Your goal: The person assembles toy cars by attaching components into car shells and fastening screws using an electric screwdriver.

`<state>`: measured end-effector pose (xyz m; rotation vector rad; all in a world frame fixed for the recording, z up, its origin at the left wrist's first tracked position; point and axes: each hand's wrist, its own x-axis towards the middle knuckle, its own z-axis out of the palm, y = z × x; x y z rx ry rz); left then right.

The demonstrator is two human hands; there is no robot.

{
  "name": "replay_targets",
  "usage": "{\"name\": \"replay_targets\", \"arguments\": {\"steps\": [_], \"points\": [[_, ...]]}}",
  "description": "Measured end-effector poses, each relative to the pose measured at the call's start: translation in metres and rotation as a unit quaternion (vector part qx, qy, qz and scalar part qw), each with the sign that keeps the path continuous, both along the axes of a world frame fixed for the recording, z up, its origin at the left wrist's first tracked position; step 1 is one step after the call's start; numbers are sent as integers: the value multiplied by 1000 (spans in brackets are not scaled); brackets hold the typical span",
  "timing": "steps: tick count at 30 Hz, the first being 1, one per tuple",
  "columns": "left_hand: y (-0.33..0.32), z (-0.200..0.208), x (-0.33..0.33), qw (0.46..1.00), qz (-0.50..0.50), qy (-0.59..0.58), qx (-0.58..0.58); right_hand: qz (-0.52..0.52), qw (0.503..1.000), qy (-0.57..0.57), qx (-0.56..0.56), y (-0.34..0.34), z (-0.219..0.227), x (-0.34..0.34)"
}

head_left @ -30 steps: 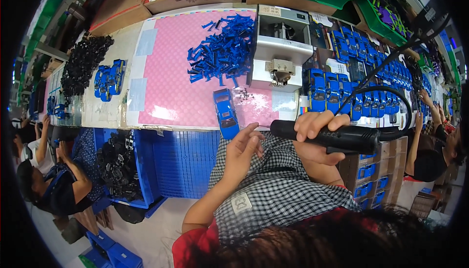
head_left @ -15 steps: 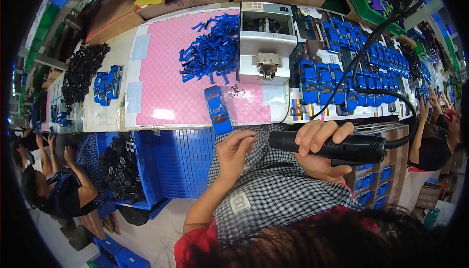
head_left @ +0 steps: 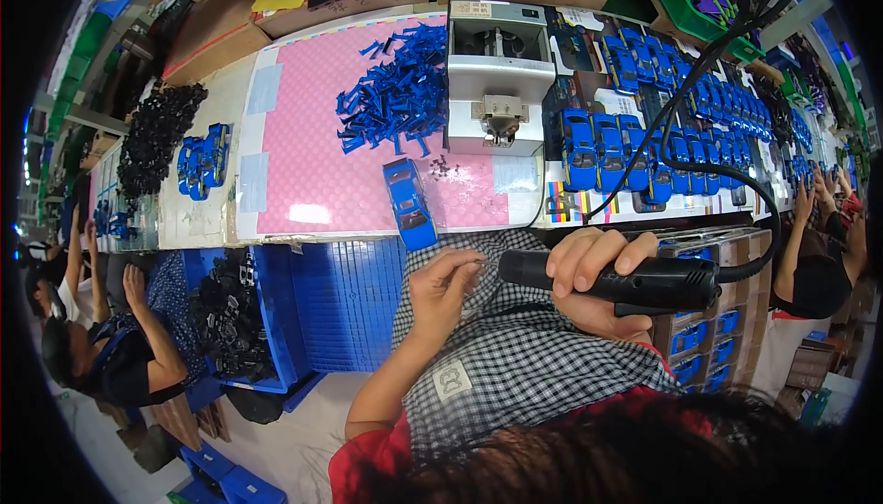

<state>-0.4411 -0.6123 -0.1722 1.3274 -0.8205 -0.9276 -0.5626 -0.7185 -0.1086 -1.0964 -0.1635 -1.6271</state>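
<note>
My right hand [head_left: 598, 274] is wrapped round a black corded electric screwdriver [head_left: 676, 283], held level above my lap with its tip end pointing left. Opposite that tip, my left hand [head_left: 439, 288] pinches thumb and forefinger together; a tiny dark thing seems to show at the fingertips, too small to name. A blue toy car [head_left: 407, 199] lies on the pink mat [head_left: 308, 173], its near end at the table edge just above my left hand. Small dark pieces [head_left: 444, 168] are scattered to the right of the car.
Behind the car lies a heap of blue plastic parts [head_left: 395, 90], beside a grey metal machine [head_left: 501, 76]. Rows of blue car bodies [head_left: 607, 150] fill the right side. A blue crate [head_left: 340, 306] stands below the table at left. The black cable [head_left: 727, 173] loops over the right side.
The screwdriver and my right hand have shifted slightly left. My left hand has moved a little, its pinched fingertips now near the screwdriver's tip. The toy car stays in place.
</note>
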Motion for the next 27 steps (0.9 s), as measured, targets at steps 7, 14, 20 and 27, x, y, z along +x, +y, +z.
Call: {"name": "replay_targets", "arguments": {"steps": [7, 14, 20, 27], "points": [[1, 0, -1, 1000, -14, -11, 12, 4, 1000, -6, -9, -1, -1, -1], [3, -2, 0, 999, -22, -5, 29, 22, 999, -8, -26, -2, -1, -3], [2, 0, 2, 998, -28, -60, 9, 15, 999, -12, -32, -3, -4, -2], [0, 6, 3, 994, -32, -104, -5, 17, 999, -18, -40, -3, -1, -2]]}}
